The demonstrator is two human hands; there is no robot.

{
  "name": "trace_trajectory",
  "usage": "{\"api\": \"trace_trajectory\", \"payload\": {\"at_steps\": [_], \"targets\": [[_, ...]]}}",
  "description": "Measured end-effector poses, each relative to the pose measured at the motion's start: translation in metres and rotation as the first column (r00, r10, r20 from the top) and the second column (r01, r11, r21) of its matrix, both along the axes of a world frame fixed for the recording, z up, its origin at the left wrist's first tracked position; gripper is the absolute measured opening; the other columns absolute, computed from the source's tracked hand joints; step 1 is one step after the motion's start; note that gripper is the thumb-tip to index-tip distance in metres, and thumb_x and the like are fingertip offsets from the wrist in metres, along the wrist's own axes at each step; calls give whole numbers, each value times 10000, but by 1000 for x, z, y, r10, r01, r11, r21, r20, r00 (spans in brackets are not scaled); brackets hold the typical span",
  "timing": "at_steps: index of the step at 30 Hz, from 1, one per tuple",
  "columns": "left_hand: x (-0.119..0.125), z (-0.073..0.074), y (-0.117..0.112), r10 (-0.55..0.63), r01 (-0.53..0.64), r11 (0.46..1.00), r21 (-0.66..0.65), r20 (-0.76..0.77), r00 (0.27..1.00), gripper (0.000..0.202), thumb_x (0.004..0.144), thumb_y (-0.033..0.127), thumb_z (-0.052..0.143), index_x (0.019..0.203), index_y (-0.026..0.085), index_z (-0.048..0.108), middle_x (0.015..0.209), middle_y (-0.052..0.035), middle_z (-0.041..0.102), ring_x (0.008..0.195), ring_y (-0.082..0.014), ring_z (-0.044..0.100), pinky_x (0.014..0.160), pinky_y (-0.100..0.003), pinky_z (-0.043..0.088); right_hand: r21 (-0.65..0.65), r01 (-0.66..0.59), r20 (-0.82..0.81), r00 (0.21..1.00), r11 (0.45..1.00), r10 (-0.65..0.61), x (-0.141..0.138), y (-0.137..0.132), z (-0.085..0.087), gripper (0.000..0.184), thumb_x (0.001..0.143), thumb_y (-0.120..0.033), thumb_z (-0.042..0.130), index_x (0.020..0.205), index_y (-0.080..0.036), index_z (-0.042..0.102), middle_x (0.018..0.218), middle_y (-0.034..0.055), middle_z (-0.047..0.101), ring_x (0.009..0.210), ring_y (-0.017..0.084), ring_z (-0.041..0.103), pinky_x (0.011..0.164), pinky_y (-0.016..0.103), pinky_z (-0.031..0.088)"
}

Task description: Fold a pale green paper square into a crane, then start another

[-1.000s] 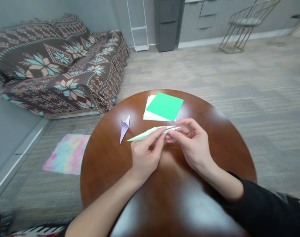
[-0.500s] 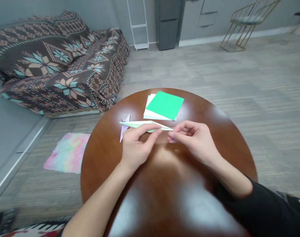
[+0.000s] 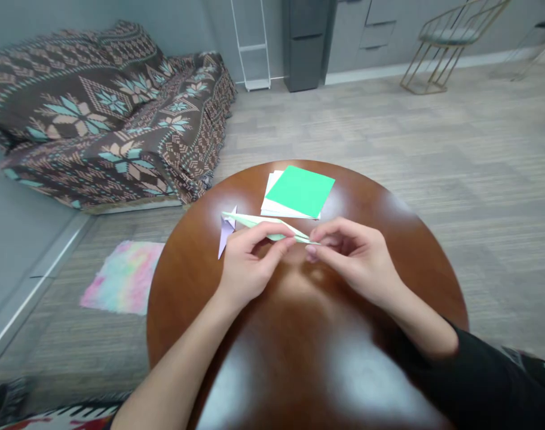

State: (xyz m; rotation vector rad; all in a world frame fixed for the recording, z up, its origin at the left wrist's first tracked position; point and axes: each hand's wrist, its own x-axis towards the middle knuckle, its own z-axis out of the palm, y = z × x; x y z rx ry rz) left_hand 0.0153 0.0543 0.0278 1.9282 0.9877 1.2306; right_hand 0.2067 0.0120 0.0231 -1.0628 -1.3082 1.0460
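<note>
Both hands hold a long, narrow folded piece of pale green paper (image 3: pixel 250 220) above a round brown wooden table (image 3: pixel 308 334). My left hand (image 3: pixel 248 266) pinches the paper near its middle between thumb and fingers. My right hand (image 3: pixel 351 257) pinches its right tip. The paper's left point reaches over a small lilac folded paper figure (image 3: pixel 226 232) lying on the table. Behind the hands lies a stack of square paper sheets (image 3: pixel 299 191) with a bright green sheet on top.
A sofa under a brown patterned blanket (image 3: pixel 106 119) stands at the left. A pastel rug (image 3: pixel 122 278) lies on the floor beside the table. A gold wire chair (image 3: pixel 447 45), a grey cabinet (image 3: pixel 306 45) and a white rack (image 3: pixel 252 48) stand at the back.
The green folded strip has swung round: its left point rose and moved back over the lilac figure, its right tip dropped. Both hands kept their pinch and shifted slightly left.
</note>
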Motion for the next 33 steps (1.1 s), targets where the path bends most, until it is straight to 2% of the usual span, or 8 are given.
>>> {"api": "trace_trajectory", "payload": {"at_steps": [4,8,16,21,27,33], "targets": [[0,1,2,-27,27,999,22,-11,1000,24,856,208,751,871,211,770,840,-16,785,724,-153,717,734,-245,567,-10,-17,-10,1000,1000,17,1,0,-1,97,844,-277,786,829,-205,723,741,22,755,678,190,757,631,275,606],[0,-1,3,-15,19,998,66,-52,999,30,865,215,741,872,217,771,822,-8,783,704,-148,708,722,-244,556,-47,-18,-49,999,999,15,1,1,0,85,832,-254,790,804,-201,729,735,23,763,683,186,759,663,276,617],[-1,-4,3,-11,29,988,155,-116,993,56,875,194,721,873,222,770,805,-1,782,710,-149,712,742,-237,549,-159,15,-72,997,987,-27,-3,2,-1,222,708,-315,894,756,-186,720,760,40,768,645,168,714,593,254,571],[-1,-1,3,-47,59,989,132,-90,995,27,874,186,730,880,199,753,841,-10,787,749,-148,721,760,-235,558,-179,-3,-126,992,984,-20,-2,1,0,264,684,-328,910,701,-168,701,776,54,764,673,169,718,633,255,574],[-1,1,3,-57,72,988,138,-107,993,25,880,177,722,879,193,742,846,-11,788,760,-146,726,765,-232,563,-133,-29,-87,996,991,17,-1,1,1,207,746,-294,868,809,-185,704,754,21,739,654,154,706,607,240,549],[-2,-1,3,-60,85,980,179,-143,988,45,885,171,712,902,197,744,864,-15,792,762,-144,727,767,-231,561,-133,-42,-65,997,990,34,-1,0,0,169,761,-294,849,779,-181,724,735,29,750,669,164,720,630,244,560]]}}
